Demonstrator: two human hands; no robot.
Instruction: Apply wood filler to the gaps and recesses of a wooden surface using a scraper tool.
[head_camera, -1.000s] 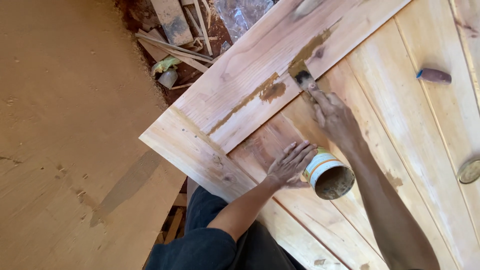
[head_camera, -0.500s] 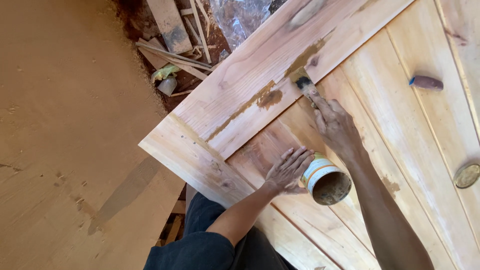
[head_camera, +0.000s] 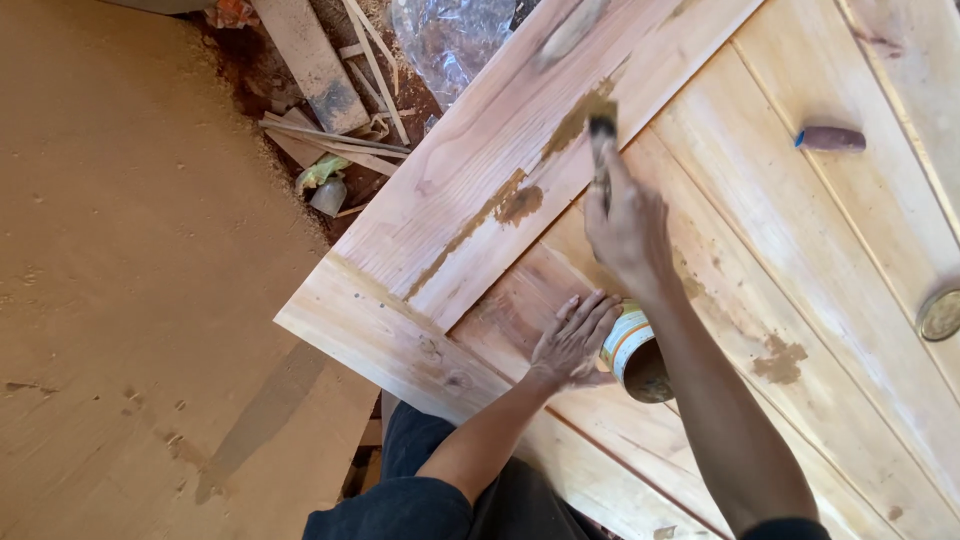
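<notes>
Nearest the wearer, the left hand (head_camera: 572, 345) lies flat with fingers spread on the wooden door panel (head_camera: 800, 260), touching nothing else. Just beside it, on the same panel, stands an open tin (head_camera: 634, 355) of brown filler. Farther up the panel, the right hand (head_camera: 625, 228) is closed around a brush (head_camera: 601, 140), its bristles on the frame rail beside a brown smear (head_camera: 520, 203). Beyond the panel's far edge lie wood scraps (head_camera: 330, 130) on the sawdust floor.

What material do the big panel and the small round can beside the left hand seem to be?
Large pale panel: bare, unfinished wood, by its grain and plank seams, with brown paste smears. Small round can: probably metal with a white-orange label; uncertain.
</notes>
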